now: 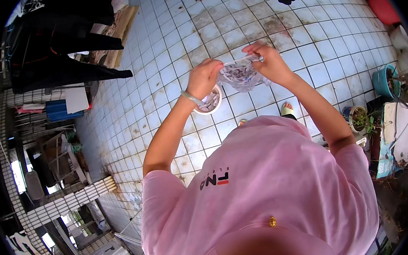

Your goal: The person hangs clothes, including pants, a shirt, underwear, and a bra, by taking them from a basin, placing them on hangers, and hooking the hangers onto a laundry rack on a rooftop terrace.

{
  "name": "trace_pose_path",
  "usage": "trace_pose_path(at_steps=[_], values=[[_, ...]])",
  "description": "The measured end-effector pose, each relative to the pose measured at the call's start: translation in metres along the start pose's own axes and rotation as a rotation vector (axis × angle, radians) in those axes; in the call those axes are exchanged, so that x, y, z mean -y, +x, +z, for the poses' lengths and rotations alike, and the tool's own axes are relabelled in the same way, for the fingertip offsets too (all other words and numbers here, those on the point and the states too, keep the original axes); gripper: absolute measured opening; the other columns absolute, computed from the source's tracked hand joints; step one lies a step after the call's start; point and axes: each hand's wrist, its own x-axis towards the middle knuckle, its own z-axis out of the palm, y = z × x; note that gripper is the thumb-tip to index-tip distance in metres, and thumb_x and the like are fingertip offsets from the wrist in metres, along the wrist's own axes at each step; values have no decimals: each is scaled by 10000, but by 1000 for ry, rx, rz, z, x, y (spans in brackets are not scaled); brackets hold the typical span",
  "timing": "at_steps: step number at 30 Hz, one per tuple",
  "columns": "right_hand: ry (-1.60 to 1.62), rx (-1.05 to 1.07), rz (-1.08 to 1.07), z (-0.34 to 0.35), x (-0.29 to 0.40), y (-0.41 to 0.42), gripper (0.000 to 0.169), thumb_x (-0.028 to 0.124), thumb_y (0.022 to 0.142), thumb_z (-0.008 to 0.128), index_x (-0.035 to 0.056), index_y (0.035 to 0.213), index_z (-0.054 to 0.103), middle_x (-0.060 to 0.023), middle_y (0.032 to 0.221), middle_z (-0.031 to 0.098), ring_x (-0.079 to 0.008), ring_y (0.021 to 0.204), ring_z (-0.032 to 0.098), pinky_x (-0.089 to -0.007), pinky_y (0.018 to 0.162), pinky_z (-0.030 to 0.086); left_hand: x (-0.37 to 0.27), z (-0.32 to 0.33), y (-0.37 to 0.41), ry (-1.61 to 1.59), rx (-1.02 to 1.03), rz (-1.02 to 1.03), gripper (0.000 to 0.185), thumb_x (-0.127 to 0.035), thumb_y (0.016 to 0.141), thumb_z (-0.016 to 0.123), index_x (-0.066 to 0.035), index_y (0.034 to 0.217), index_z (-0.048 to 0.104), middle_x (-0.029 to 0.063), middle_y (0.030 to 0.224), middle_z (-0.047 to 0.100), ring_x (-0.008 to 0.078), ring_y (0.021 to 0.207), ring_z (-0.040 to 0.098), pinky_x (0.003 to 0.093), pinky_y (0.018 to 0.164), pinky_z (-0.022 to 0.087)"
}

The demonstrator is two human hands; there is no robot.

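Note:
A small, thin garment (242, 74), pale with a dark print and a white band along its top edge, is stretched between my two hands above the tiled floor. My left hand (203, 78), with a pale bangle at the wrist, pinches one end of the band. The other end is gripped by my right hand (266, 60), whose index finger points outward. Just below my left hand stands a white bucket (217, 107) with crumpled light cloth inside; the hand and wrist hide part of it.
Black clothes (66, 52) hang at the left. Beside my right arm are a potted plant (359, 120), a turquoise pot (382, 82) and a worn box (399, 135). A red container (382, 10) sits at the upper right. Blue-white tiles (166, 59) cover the floor.

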Motion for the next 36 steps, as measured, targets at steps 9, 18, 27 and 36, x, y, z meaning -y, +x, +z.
trace_pose_path(at_steps=[9,18,27,36], values=[[1238,-373,1139,-50,-95,3,150,99,777,622,22,837,508,-63,728,561,-165,615,538,-302,546,456,-4,17,-3,-534,-367,-311,152,-145,892,559,-3,883,614,-40,657,503,40,594,374,201,510,336],[333,-187,1027,-100,-108,-1,187,95,698,663,61,757,489,-13,586,475,-87,452,418,-250,363,301,-57,7,2,-135,-143,-46,84,-89,833,585,-19,865,619,127,743,595,268,605,556,317,555,444],[-260,28,618,-102,-25,15,228,177,663,640,0,719,508,-113,597,537,-224,545,574,-363,480,443,-63,35,10,-153,-208,-4,84,-81,827,590,-10,861,618,116,725,590,252,607,552,313,546,435],[-565,77,-78,-178,6,12,164,102,788,614,26,923,558,-102,783,540,-275,737,534,-349,663,439,-53,40,52,-653,-164,-209,127,-99,850,611,24,869,638,-43,692,535,16,605,414,179,514,338]])
